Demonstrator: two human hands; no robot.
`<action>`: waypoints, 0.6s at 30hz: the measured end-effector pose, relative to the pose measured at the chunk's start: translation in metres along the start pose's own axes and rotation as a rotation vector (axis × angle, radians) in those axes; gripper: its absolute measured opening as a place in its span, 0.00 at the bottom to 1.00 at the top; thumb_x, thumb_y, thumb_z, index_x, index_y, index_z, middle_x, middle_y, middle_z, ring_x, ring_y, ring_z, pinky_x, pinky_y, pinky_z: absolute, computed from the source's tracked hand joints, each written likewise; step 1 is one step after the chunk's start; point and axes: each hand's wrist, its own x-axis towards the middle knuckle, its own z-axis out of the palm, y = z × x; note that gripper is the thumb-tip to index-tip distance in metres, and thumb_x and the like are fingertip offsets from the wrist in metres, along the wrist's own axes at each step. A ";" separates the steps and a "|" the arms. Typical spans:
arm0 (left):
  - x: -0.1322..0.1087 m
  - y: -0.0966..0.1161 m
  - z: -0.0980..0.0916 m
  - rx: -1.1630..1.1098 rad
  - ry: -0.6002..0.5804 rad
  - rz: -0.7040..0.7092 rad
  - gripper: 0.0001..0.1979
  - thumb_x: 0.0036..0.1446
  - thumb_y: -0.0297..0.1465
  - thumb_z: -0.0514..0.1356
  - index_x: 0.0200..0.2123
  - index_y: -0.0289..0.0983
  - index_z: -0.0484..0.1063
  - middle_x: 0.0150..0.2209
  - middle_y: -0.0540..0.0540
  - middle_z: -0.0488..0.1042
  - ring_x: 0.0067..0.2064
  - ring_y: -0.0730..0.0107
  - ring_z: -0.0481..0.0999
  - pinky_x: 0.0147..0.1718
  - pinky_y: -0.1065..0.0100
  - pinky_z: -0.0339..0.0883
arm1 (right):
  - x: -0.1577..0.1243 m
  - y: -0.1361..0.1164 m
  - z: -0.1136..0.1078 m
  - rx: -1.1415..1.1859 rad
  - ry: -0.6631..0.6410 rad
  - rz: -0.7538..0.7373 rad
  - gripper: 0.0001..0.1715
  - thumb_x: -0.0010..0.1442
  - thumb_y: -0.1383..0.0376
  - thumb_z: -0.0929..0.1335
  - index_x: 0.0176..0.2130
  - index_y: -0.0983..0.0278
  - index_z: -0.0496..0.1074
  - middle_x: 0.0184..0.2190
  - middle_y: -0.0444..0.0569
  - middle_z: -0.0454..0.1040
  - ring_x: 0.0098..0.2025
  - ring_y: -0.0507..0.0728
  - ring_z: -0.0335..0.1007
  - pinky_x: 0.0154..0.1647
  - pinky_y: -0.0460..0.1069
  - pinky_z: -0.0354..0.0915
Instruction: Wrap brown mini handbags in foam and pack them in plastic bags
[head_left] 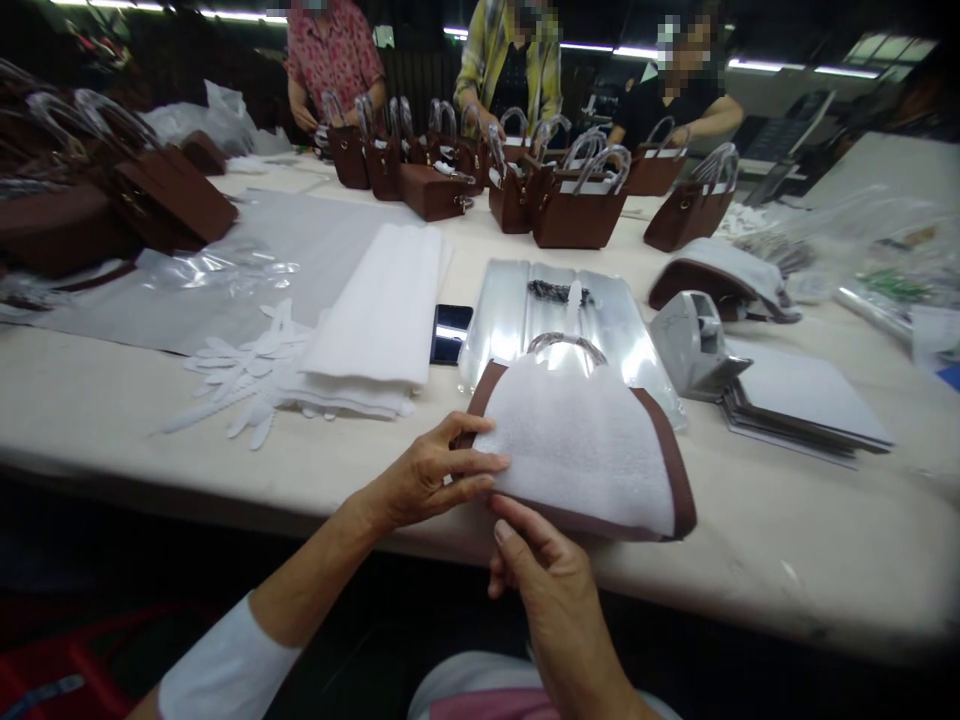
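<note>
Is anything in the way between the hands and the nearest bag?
Just the white sheet, lying over the bag: the left hand has fingers on it. Nothing visible stands between the right hand and the bag's lower edge.

Beneath the left fingers (476, 463): white foam-like sheet (577, 440), matt, faintly textured. Brown bag (677, 465) beside the fingers: looks leather-like to me, low sheen. Beyond the fingers: clear plastic sleeves (510, 320), smooth, strongly glossy; phone (452, 335), glass-like, reflective.
</note>
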 end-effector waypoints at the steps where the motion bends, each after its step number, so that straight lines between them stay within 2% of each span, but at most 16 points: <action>1: -0.001 -0.001 0.003 0.001 0.026 0.004 0.13 0.53 0.28 0.59 0.44 0.40 0.71 0.50 0.43 0.58 0.49 0.67 0.65 0.47 0.67 0.65 | 0.000 -0.001 0.001 0.020 -0.008 0.009 0.25 0.54 0.56 0.67 0.48 0.66 0.68 0.19 0.41 0.65 0.20 0.47 0.60 0.22 0.43 0.60; 4: -0.004 -0.003 0.011 0.011 0.085 0.014 0.13 0.51 0.30 0.62 0.43 0.41 0.72 0.50 0.43 0.59 0.49 0.67 0.65 0.47 0.66 0.65 | 0.000 -0.007 0.002 0.114 -0.031 0.098 0.24 0.53 0.56 0.67 0.47 0.65 0.69 0.23 0.43 0.67 0.18 0.46 0.60 0.17 0.42 0.59; 6: -0.006 -0.003 0.015 0.016 0.100 0.012 0.14 0.50 0.29 0.62 0.42 0.41 0.72 0.51 0.43 0.58 0.50 0.66 0.65 0.47 0.65 0.65 | 0.000 -0.009 0.001 0.237 -0.053 0.174 0.21 0.52 0.57 0.68 0.44 0.65 0.70 0.34 0.48 0.71 0.23 0.48 0.65 0.15 0.41 0.60; 8: -0.006 -0.002 0.016 0.023 0.115 0.009 0.14 0.50 0.29 0.63 0.42 0.41 0.71 0.51 0.43 0.58 0.50 0.65 0.65 0.47 0.65 0.65 | -0.001 -0.005 -0.003 0.347 -0.039 0.279 0.18 0.52 0.59 0.68 0.42 0.65 0.68 0.45 0.52 0.67 0.30 0.53 0.71 0.15 0.41 0.60; 10: -0.005 -0.001 0.016 0.034 0.122 0.003 0.14 0.51 0.29 0.62 0.42 0.41 0.71 0.52 0.43 0.58 0.50 0.64 0.65 0.47 0.64 0.65 | -0.003 0.005 -0.010 0.368 -0.016 0.384 0.17 0.53 0.59 0.67 0.41 0.66 0.66 0.46 0.53 0.66 0.31 0.54 0.72 0.14 0.40 0.59; 12: -0.005 0.000 0.016 0.046 0.108 0.006 0.14 0.51 0.29 0.62 0.43 0.41 0.70 0.52 0.42 0.58 0.50 0.63 0.65 0.48 0.63 0.65 | -0.007 0.016 -0.019 0.252 -0.042 0.363 0.17 0.54 0.57 0.66 0.39 0.66 0.66 0.40 0.53 0.69 0.24 0.51 0.70 0.12 0.39 0.56; 13: -0.005 0.000 0.016 0.056 0.094 0.011 0.15 0.50 0.29 0.62 0.44 0.41 0.69 0.53 0.42 0.57 0.51 0.62 0.64 0.48 0.62 0.65 | -0.010 0.019 -0.023 0.145 -0.062 0.273 0.17 0.55 0.56 0.65 0.39 0.66 0.66 0.36 0.52 0.71 0.21 0.49 0.68 0.11 0.39 0.54; 15: -0.007 0.000 0.017 0.085 0.067 0.021 0.19 0.49 0.29 0.63 0.46 0.42 0.67 0.55 0.41 0.55 0.54 0.60 0.62 0.50 0.59 0.64 | -0.016 0.019 -0.030 -0.112 -0.063 -0.036 0.15 0.57 0.57 0.63 0.38 0.65 0.69 0.29 0.49 0.72 0.18 0.49 0.65 0.12 0.41 0.56; 18: -0.009 -0.001 0.021 0.134 0.091 0.045 0.23 0.49 0.25 0.62 0.49 0.42 0.63 0.57 0.40 0.53 0.56 0.57 0.59 0.51 0.56 0.63 | -0.023 0.000 -0.035 -0.433 0.008 -0.673 0.10 0.58 0.67 0.63 0.39 0.60 0.71 0.27 0.46 0.74 0.25 0.52 0.70 0.24 0.45 0.66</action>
